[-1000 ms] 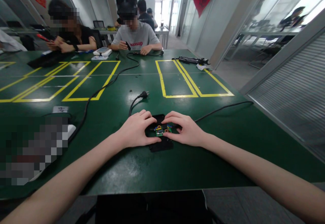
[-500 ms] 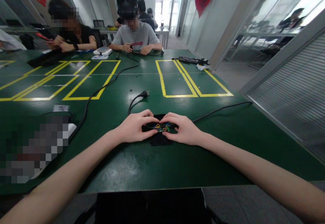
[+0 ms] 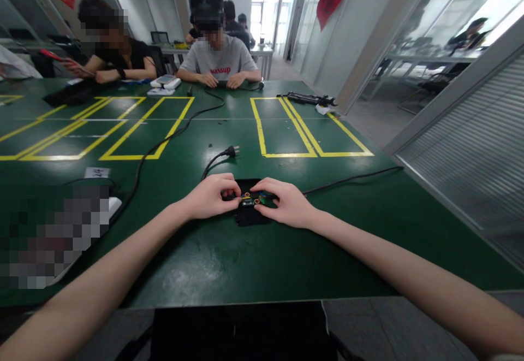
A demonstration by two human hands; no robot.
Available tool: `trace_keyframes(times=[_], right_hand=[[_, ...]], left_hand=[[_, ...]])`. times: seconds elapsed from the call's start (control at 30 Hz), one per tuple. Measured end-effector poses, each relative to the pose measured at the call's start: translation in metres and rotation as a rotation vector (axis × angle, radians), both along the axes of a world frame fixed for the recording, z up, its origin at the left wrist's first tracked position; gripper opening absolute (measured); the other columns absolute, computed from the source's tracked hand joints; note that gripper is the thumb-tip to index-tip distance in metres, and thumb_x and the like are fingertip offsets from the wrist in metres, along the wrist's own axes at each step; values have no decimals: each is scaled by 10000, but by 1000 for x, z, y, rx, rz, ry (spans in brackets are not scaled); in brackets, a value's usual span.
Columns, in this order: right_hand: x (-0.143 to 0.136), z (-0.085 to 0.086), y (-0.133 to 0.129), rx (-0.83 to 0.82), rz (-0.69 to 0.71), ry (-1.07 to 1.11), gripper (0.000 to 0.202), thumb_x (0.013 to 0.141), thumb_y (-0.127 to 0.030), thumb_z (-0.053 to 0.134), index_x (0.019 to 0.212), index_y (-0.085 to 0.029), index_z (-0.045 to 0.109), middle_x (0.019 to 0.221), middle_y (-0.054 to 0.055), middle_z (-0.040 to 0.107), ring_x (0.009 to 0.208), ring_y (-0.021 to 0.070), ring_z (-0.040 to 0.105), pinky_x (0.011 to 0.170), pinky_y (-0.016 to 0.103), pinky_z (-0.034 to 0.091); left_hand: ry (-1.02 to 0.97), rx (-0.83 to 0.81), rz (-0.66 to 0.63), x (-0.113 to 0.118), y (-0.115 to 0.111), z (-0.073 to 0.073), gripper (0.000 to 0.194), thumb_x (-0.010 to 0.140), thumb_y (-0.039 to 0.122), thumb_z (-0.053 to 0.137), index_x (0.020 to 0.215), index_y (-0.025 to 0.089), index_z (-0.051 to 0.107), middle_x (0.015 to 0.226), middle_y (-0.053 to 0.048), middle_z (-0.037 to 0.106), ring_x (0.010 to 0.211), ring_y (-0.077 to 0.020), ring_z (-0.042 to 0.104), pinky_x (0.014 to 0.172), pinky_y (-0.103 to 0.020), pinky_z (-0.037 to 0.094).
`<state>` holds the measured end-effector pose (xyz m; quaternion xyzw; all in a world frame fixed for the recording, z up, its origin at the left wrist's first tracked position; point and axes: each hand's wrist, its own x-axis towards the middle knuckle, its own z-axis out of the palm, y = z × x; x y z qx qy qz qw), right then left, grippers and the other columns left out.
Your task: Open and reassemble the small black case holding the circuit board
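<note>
A small green circuit board point(image 3: 248, 202) with ring-shaped coils sits over an open black casing point(image 3: 251, 218) on the table in front of me. My left hand point(image 3: 212, 196) is closed at the board's left end, thumb and fingers pinching its edge or the black cable there; which of the two is hidden. My right hand point(image 3: 289, 201) grips the board's right end between thumb and fingers. A black cord point(image 3: 352, 179) runs off to the right from behind this hand. Beyond my left hand lies a black power plug point(image 3: 232, 151) on its cord.
Yellow tape rectangles point(image 3: 286, 155) mark the green table point(image 3: 204, 268). A long black cable point(image 3: 141, 170) crosses the left side near a blurred-out white-edged object point(image 3: 114, 208). A black tripod-like item point(image 3: 307, 99) lies at the far right. Two people point(image 3: 221, 58) sit opposite.
My left hand has drawn slightly left and its fingers have curled in, uncovering more of the board. The board and my right hand have shifted a little left and up.
</note>
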<state>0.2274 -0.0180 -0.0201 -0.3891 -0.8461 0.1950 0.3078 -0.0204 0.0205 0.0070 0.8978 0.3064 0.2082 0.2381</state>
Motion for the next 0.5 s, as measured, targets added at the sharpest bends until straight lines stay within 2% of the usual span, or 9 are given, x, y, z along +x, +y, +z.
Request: trace_keyframes(times=[0.1,0.2,0.27,0.37,0.5], right_hand=[[1,0,0,25,-12,11,269,941,-296,669,1202,-236,690,1226,87,691,939,204,698,822,340,568],[11,2,2,38,-58,-8,258,980,-315,614,1214,-229,678,1247,90,674,723,146,641,725,316,551],[19,5,5,36,-79,-50,210,982,-317,609,1139,-209,696,1128,76,707,629,128,584,672,304,523],[28,6,11,26,-35,-103,184,996,-310,588,956,-195,725,905,52,722,680,158,616,671,293,493],[33,7,12,9,12,-57,236,1010,-320,566,906,-196,738,823,42,728,701,162,640,665,280,480]], left_hand=[[33,22,-7,-1,4,0,175,881,281,636,808,154,731,746,-1,575,637,-113,543,604,-228,408],[45,27,-28,-3,5,2,199,889,281,614,784,151,722,728,-3,586,629,-113,529,603,-230,398],[17,20,-23,-5,5,5,208,889,283,608,774,149,718,719,-3,586,626,-112,518,602,-231,393],[-37,-21,-7,-6,5,9,220,882,305,623,764,145,717,711,3,571,612,-106,490,587,-230,384],[-88,-128,8,-4,1,13,228,862,333,655,742,146,708,694,14,545,602,-98,462,558,-220,362]])
